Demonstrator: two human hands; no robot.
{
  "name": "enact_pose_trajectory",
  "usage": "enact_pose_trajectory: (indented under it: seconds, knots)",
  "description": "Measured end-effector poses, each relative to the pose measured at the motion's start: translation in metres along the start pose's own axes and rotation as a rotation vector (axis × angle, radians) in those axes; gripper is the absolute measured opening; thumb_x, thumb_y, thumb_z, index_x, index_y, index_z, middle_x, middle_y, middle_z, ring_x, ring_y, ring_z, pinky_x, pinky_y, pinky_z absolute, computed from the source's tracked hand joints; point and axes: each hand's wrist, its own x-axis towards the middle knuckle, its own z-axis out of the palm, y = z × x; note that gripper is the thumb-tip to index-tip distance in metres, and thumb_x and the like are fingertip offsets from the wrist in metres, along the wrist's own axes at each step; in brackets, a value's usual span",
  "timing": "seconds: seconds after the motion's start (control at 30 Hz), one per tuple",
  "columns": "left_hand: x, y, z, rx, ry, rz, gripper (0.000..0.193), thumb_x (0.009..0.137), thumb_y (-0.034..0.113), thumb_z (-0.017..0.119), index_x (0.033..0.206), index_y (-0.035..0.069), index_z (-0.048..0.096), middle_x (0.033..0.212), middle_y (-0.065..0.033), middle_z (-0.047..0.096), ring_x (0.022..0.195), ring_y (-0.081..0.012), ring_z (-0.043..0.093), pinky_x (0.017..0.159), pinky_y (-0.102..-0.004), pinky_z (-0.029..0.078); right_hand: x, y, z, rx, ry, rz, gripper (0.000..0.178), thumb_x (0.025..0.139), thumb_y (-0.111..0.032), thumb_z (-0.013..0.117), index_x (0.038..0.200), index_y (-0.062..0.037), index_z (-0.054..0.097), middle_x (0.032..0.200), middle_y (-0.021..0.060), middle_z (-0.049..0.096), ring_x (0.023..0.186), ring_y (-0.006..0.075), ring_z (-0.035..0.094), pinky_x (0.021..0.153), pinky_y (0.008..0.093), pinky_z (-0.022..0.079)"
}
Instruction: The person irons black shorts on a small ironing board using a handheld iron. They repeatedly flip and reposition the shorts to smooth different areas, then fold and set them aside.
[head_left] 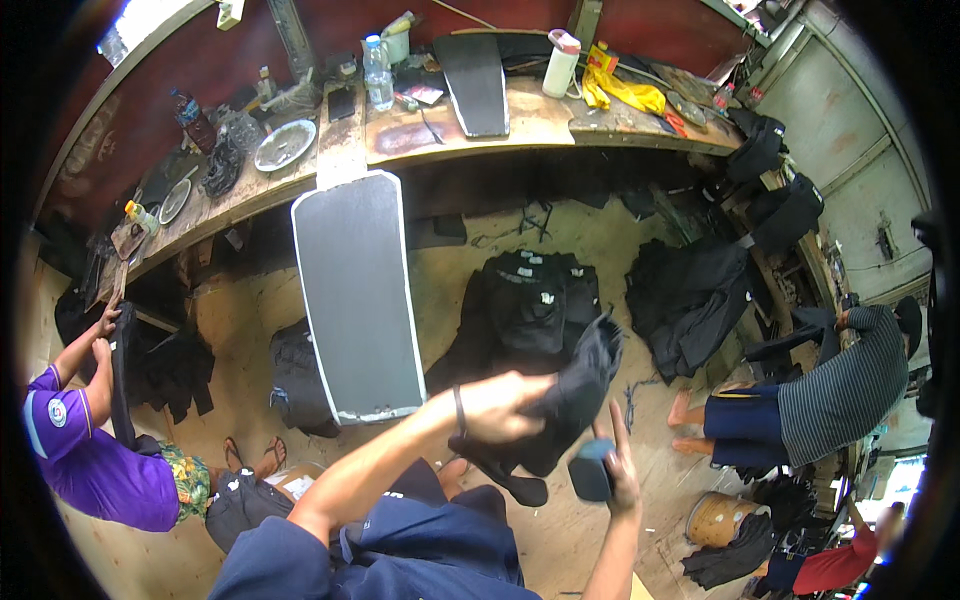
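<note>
My left hand (pixel 512 405) is closed on a black garment (pixel 572 405), which is bunched up at its upper end and hangs down in front of me. Just to the right, my right hand (pixel 624 468) grips a small dark block with a blue-grey edge (pixel 591 470), its thumb and fingers around the side; I cannot make out exactly what the block is. Beyond my left forearm, a long grey padded board with a white edge (pixel 357 290) juts out from the workbench. My hands are apart from that board.
A curved wooden workbench (pixel 540 122) carries a water bottle (pixel 378 72), a white jug (pixel 561 64), a yellow cloth (pixel 622 92) and plates. Black garments (pixel 530 300) are piled on the floor. Co-workers stand at left (pixel 110 460) and right (pixel 840 390); another, in red, is lower right.
</note>
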Motion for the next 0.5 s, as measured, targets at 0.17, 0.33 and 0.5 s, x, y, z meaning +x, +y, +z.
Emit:
enact_pose_trajectory:
  seconds: [0.17, 0.33, 0.5]
  knots:
    - [0.063, -0.062, -0.094, 0.562, 0.688, -0.744, 0.099, 0.094, 0.044, 0.08, 0.173, 0.011, 0.03, 0.175, -0.0322, 0.026, 0.142, -0.0494, 0.057, 0.12, -0.0514, 0.049, 0.21, 0.003, -0.004, -0.336, 0.253, -0.129, 0.097, 0.099, -0.029, 0.081, 0.174, -0.0023, 0.026, 0.179, 0.0272, 0.026, 0.166, 0.0326, 0.028, 0.133, 0.0404, 0.023]
    - [-0.027, -0.063, -0.12, 0.585, 0.849, -0.422, 0.082, 0.098, 0.047, 0.078, 0.164, 0.011, 0.046, 0.177, -0.0319, 0.018, 0.157, -0.0503, 0.037, 0.13, -0.0554, 0.035, 0.263, 0.087, 0.007, -0.569, 0.144, -0.118, 0.072, 0.099, -0.032, 0.084, 0.157, -0.0003, 0.056, 0.143, 0.0189, 0.07, 0.13, 0.0238, 0.066, 0.113, 0.0358, 0.049]
    - [-0.229, -0.104, -0.086, 0.56, 1.683, -0.499, 0.046, 0.102, 0.025, 0.075, 0.141, 0.003, 0.063, 0.162, -0.0233, 0.048, 0.143, -0.0372, 0.055, 0.12, -0.0494, 0.044, 0.158, 0.22, 0.029, -0.856, 0.206, 0.228, 0.065, 0.099, -0.048, 0.081, 0.139, 0.0007, 0.071, 0.129, 0.0228, 0.077, 0.122, 0.0293, 0.072, 0.107, 0.0383, 0.053]
